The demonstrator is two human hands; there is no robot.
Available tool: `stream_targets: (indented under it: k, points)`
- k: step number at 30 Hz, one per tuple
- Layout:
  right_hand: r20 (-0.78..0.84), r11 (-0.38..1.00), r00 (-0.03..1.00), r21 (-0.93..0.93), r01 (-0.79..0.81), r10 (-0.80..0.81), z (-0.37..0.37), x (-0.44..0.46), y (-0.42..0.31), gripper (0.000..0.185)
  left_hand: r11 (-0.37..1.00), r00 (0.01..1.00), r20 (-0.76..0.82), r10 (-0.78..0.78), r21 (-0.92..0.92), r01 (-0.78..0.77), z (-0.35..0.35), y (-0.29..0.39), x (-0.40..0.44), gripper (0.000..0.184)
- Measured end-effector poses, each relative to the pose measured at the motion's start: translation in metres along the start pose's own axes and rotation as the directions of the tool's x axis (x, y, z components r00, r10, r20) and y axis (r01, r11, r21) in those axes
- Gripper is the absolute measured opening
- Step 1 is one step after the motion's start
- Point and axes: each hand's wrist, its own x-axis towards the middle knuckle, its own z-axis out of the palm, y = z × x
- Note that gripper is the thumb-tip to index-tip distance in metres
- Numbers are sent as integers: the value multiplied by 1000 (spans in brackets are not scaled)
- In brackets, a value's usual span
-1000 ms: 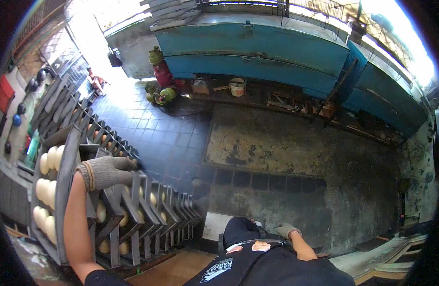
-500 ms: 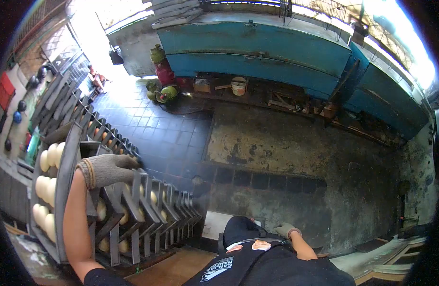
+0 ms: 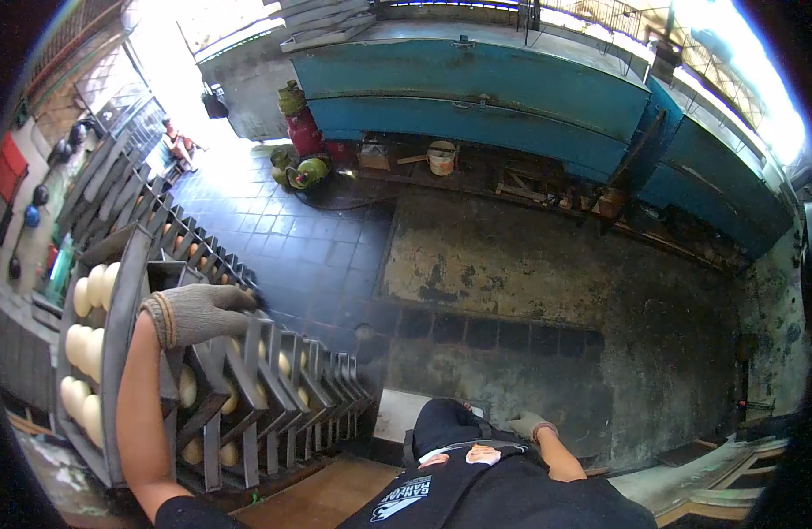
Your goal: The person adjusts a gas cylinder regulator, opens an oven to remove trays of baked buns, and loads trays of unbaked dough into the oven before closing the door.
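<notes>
My left hand (image 3: 198, 316), in a grey knit glove, reaches over a stack of dark metal trays (image 3: 238, 388). Its fingers curl over the end of an upper tray, and the fingertips are partly hidden. Pale round dough pieces (image 3: 90, 348) sit in rows on the near tray (image 3: 130, 353) under my forearm. More dough shows between the stacked trays. My right hand (image 3: 527, 425), also gloved, hangs low beside my body with its fingers loosely apart, holding nothing visible.
Blue metal cabinets (image 3: 467, 93) line the far side. Green gas cylinders (image 3: 310, 173) and a white bucket (image 3: 441, 159) stand in front of them. More trays (image 3: 203, 242) extend along the left. A person (image 3: 178, 145) sits near the bright doorway.
Hardly anything differs. My left hand stays on the tray stack and my right hand stays low; the view shifts only very slightly.
</notes>
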Motion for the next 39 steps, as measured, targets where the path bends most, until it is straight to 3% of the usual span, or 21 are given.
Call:
stream_targets:
  k: [3,6,12,15,18,20,29,39]
  points:
    - [-53,998,999,-58,-2,-1,-4,-9,-7,70,1000,1000,-12,-4,23,4,1,0,0,66]
    - [-21,998,999,-28,-47,47,-1,-4,-2,74,999,999,8,-47,-22,47,-3,17,-8,66]
    - [-37,1000,999,-25,10,-11,0,-4,2,75,1000,1000,16,-20,-3,20,-4,14,-8,67]
    - [5,1000,1000,-19,-12,12,-6,-11,-5,75,997,999,20,-42,-67,44,-1,12,-5,67]
    - [18,997,999,-62,-39,41,-20,-31,-25,76,999,999,15,-35,-16,35,-2,13,-6,67]
    - [120,996,991,-70,-46,55,-37,-55,-44,78,998,998,12,-57,-13,57,-4,23,-11,67]
    - [-7,999,1000,-48,-17,16,-11,-21,-13,82,999,999,23,-40,-29,40,-4,17,-9,68]
    - [3,999,999,-18,-42,42,-12,-24,-16,81,1000,1000,-5,-14,-2,14,0,9,-4,65]
